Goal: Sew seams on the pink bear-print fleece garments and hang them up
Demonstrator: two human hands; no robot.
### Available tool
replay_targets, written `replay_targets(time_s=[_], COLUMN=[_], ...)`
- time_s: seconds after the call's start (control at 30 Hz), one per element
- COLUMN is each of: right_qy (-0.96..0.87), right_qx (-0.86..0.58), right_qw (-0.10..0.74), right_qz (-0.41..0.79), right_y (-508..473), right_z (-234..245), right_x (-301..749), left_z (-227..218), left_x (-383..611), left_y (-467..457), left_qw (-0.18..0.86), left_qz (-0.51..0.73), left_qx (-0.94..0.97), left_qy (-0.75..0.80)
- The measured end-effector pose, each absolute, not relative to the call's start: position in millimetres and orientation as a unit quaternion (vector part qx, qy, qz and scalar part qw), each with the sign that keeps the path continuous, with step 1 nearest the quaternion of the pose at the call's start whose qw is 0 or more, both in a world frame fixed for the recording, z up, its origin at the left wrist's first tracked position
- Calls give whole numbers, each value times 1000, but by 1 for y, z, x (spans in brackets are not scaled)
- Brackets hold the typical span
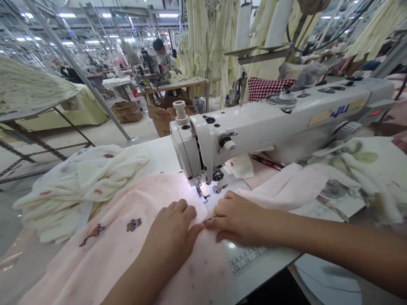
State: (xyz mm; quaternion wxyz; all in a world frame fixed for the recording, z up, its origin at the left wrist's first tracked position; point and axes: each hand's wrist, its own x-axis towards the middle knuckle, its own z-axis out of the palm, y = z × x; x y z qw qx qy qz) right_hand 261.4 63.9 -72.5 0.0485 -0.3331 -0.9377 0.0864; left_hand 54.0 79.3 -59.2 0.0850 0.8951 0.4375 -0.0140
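Observation:
A pale pink cloth (127, 241) with small printed animals lies spread over the sewing table, its edge running under the presser foot (202, 190) of a white sewing machine (273, 123). My left hand (173, 233) lies on the cloth just before the foot, fingers together and pressing it down. My right hand (233, 218) rests beside it to the right, fingers curled and pinching the cloth's edge. The two hands touch at the fingertips.
A heap of cream printed pieces (79, 186) lies at the left of the table. More pink and cream fabric (343, 178) is piled at the right behind the machine. A printed ruler (248, 258) marks the table's front edge. A person sits at a far workstation (162, 55).

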Motion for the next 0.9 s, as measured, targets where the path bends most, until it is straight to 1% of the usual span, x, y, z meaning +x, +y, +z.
replay_targets(time_s=[0.1, 0.13, 0.23, 0.3, 0.4, 0.57, 0.67, 0.73, 0.8, 0.87, 0.9], right_qy=[-935, -933, -920, -911, -899, -883, -876, -874, -873, -873, -872], right_qx=[-342, -345, -365, -380, -399, -438, -456, -462, -465, -468, -470], right_qw=[65, 79, 122, 132, 127, 120, 117, 114, 112, 107, 104], right_qz=[66, 67, 73, 95, 125, 122, 109, 101, 94, 88, 85], right_y=[75, 78, 85, 88, 90, 92, 94, 94, 93, 92, 92], right_z=[-86, -90, -97, -98, -95, -89, -89, -90, -90, -92, -93], right_x=[267, 271, 277, 278, 275, 273, 273, 273, 273, 272, 272], left_z=[-62, -64, -71, -79, -90, -85, -78, -79, -85, -92, -95], left_x=[58, 59, 54, 50, 48, 57, 64, 67, 67, 66, 64], left_y=[83, 84, 81, 77, 71, 71, 74, 75, 75, 73, 73], left_qw=[59, 53, 29, -2, -15, 44, 15, -45, -96, -106, -92], left_qz=[14, 44, 187, 231, 199, 106, 65, 100, 167, 212, 218], left_qx=[908, 914, 927, 939, 958, 945, 939, 940, 937, 935, 937], left_qy=[414, 401, 324, 253, 206, 307, 338, 324, 292, 263, 256])
